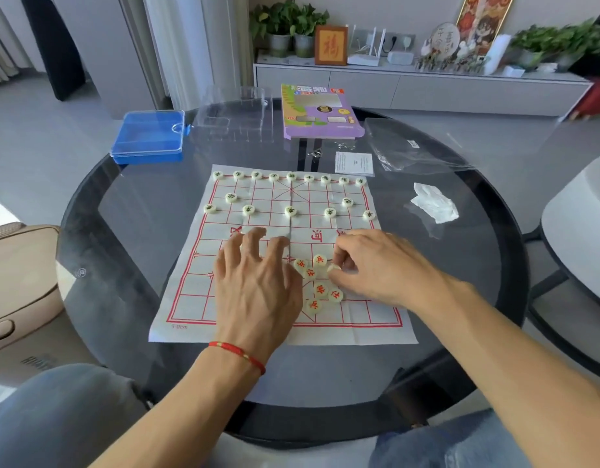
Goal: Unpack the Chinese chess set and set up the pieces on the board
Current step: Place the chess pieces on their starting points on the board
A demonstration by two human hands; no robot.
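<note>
Board (194, 298) flat on glass table (123, 231), green pcs lined up along far rows. L hand (258, 282) spread, fingers down on board's middle. R hand (376, 265) pinching one pale piece (333, 269) btwn thumb & fingers, just beside loose cluster of red pcs (320, 290) near centre. Blue box (150, 136) far left, well apart.

Home living room: sideboard (423, 87), houseplants (288, 18)

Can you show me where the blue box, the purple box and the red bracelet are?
Blue box (149, 136): head view, middle of its clear lid.
Purple box (320, 111): head view, middle of its front face.
Red bracelet (239, 355): head view, strand across the left wrist.
</note>
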